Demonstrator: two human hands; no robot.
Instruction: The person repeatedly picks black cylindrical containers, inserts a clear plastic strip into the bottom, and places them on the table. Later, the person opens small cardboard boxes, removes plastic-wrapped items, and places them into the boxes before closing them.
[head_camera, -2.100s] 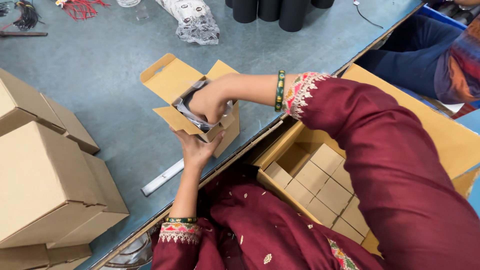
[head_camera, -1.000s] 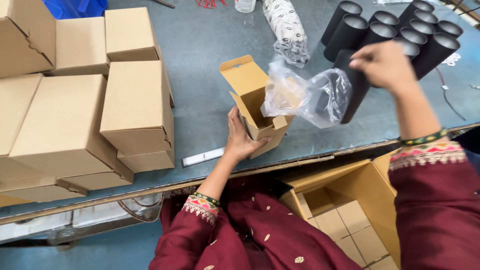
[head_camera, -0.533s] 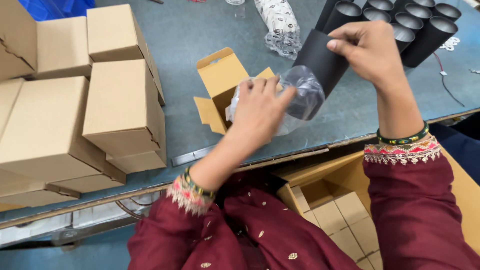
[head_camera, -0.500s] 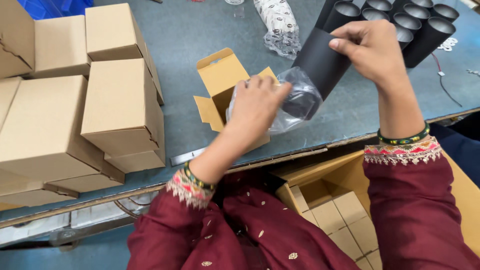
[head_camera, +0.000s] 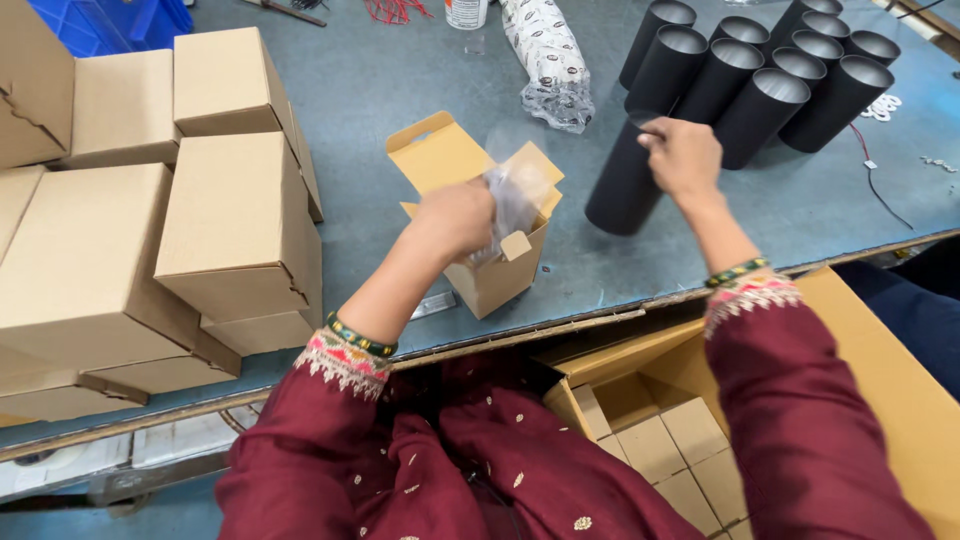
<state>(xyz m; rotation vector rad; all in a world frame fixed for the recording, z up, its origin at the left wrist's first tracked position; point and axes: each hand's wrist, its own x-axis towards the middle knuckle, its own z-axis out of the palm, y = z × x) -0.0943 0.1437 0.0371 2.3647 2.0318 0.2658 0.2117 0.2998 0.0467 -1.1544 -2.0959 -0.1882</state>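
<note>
An open small cardboard box (head_camera: 500, 275) stands near the front edge of the grey-blue table (head_camera: 380, 110), its flaps up. My left hand (head_camera: 455, 215) is over the box mouth, closed on a crumpled clear plastic bag (head_camera: 515, 195) that hangs into the box. My right hand (head_camera: 683, 155) grips the rim of a black cylinder (head_camera: 622, 185) standing upright just right of the box. Several more black cylinders (head_camera: 760, 75) stand in a cluster behind it.
Closed cardboard boxes (head_camera: 230, 220) are stacked at the left. A roll of clear bags (head_camera: 548, 60) lies at the back. A large carton (head_camera: 880, 380) with small boxes (head_camera: 665, 450) inside sits below the table's edge on the right. A blue crate (head_camera: 110, 20) is at the far left.
The plastic bag has come off the black cylinder. My left hand has carried the bag down to the open box, while my right hand has set the cylinder upright on the table.
</note>
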